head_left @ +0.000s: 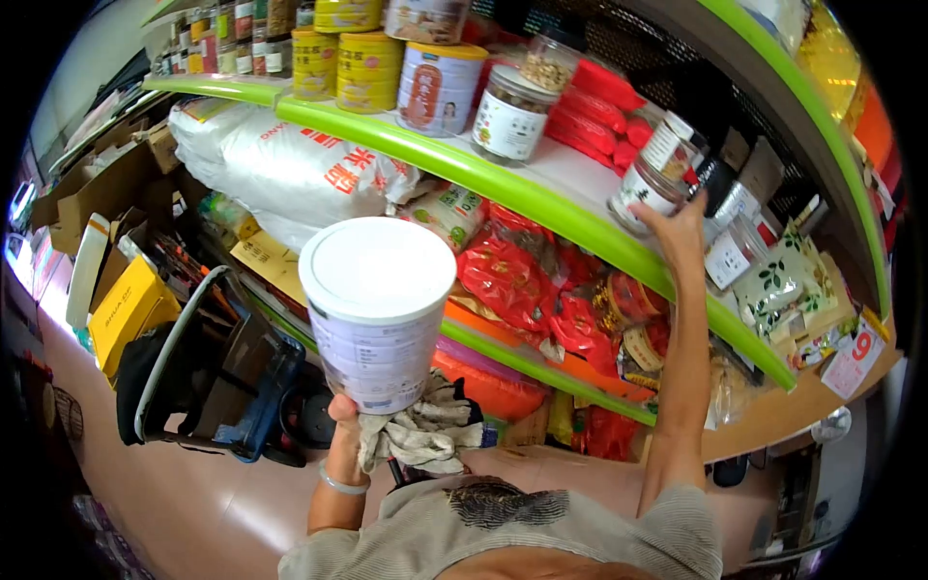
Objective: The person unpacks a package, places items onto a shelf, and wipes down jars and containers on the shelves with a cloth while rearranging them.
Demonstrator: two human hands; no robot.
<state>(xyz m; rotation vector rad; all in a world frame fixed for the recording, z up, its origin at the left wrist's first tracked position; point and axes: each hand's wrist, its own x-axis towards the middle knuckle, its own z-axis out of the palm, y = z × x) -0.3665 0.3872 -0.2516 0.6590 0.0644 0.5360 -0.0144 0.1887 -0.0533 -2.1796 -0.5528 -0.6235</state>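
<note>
- On the left, a yellow cardboard box (135, 307) leans beyond the floor.
- The left hand (345, 423) supports a tall white plastic tub with a round white lid (377, 329), upright in front of the shelves, thumb against its lower side; its other fingers are hidden.
- Crumpled off-white cloth gloves (425, 435) hang just under the tub.
- Farther right, on the green-edged shelf (464, 174), stands a clear jar with a white label (646, 197), a small white-capped jar (669, 145) above it.
- The right hand (680, 230) reaches this labelled jar, thumb and fingers spread about it; I cannot tell how firmly.
</note>
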